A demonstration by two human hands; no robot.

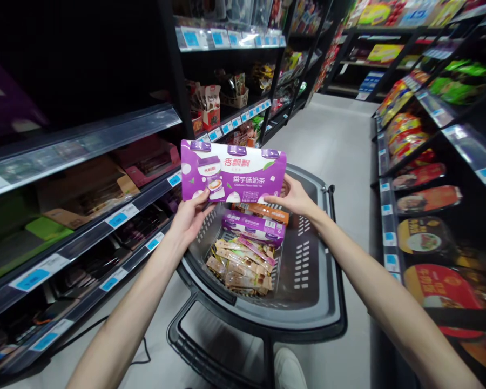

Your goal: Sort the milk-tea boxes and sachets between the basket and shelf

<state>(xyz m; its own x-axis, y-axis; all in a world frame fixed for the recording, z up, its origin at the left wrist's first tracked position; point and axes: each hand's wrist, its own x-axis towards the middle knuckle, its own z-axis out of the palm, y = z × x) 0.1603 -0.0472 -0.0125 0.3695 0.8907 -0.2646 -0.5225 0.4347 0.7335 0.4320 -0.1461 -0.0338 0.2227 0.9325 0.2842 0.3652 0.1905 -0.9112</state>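
Observation:
A purple and white milk tea multipack (247, 181) is held level above a grey shopping basket (308, 294). My left hand (193, 217) grips its lower left corner, thumb on the front face. On the lower right, my right hand (295, 195) is closed round the other end, its thumb along the bottom edge. Inside the basket lie a second purple multipack (253, 227), an orange pack (263, 212) partly hidden behind it, and a heap of slim wrapped sachets (243, 265).
Shelves with price tags (123, 216) and cartons run along the left. On the right, shelves hold bagged snacks (409, 138) and round food tubs (441, 286). The basket's black handle (218, 373) sticks out toward me, near a white shoe (288, 370). A pale floor aisle (328, 127) leads ahead.

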